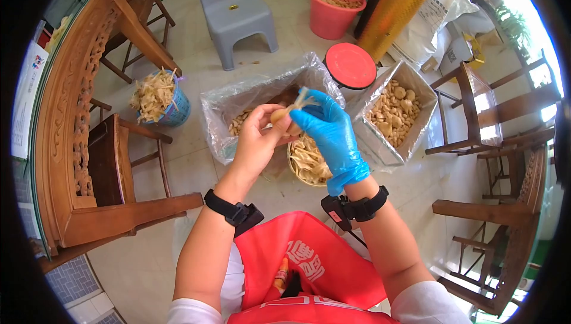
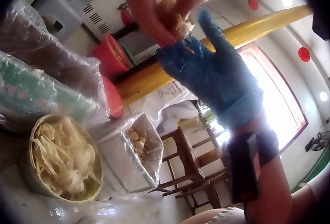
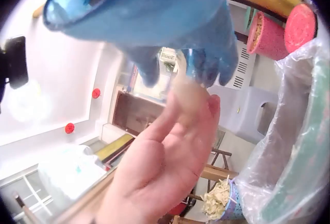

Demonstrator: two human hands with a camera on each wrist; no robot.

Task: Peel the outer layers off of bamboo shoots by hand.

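The bare left hand (image 1: 259, 137) holds a pale, rounded piece (image 1: 279, 116) between thumb and fingers, above the lined boxes. From its upper side a thin pale strip (image 1: 301, 103) reaches the blue-gloved right hand (image 1: 333, 138), whose fingers are bent around it; the thumb stands apart. In the right wrist view the piece (image 3: 190, 96) is blurred in the left hand (image 3: 165, 165), below the gloved fingers (image 3: 209, 69). The left wrist view has the glove (image 2: 214, 77) beside the left fingertips. Under the hands stands a round container (image 1: 290, 160) of pale, thin peelings (image 1: 309, 162).
A foil-lined box (image 1: 217, 101) holds some pale pieces; another lined box (image 1: 383, 153) to the right holds many. Around them stand a blue basket of peelings (image 1: 173, 107), a red lid (image 1: 351, 65), a pink bucket (image 1: 329, 21), a grey stool (image 1: 238, 18) and wooden chairs (image 1: 476, 107).
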